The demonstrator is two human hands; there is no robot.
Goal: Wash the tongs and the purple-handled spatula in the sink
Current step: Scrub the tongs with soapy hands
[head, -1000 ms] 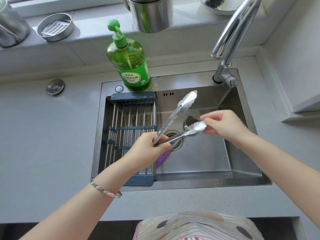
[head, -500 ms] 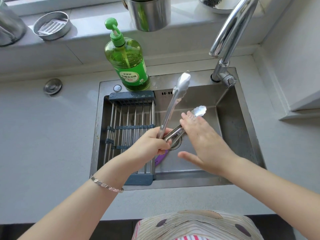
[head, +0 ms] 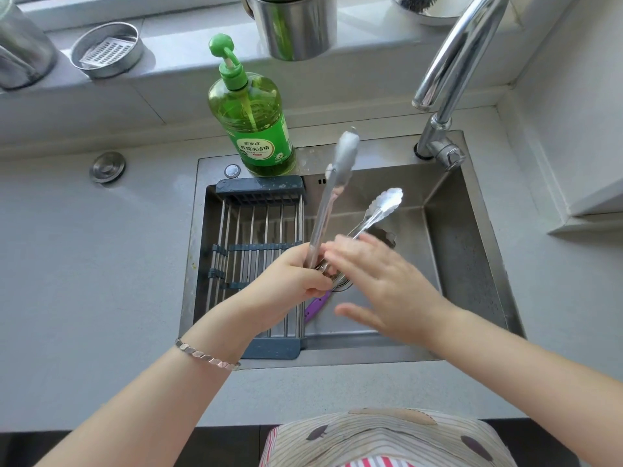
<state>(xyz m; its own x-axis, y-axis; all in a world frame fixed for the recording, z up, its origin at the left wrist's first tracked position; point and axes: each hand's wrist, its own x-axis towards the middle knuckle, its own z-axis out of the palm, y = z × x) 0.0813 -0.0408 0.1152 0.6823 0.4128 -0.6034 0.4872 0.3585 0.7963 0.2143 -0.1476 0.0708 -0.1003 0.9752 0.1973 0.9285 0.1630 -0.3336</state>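
Both forearms are bare, with no sleeves showing. A silver bracelet [head: 207, 354] of small faceted links circles the left wrist. At the bottom edge an apron [head: 387, 439] shows, pale with thin grey stripes, dark oval and tan patches, and red-and-white stripes low down.

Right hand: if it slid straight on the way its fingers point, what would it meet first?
The right hand points up-left; its fingers already seem to touch the tongs near the left hand, so tongs first. Depth is uncertain.
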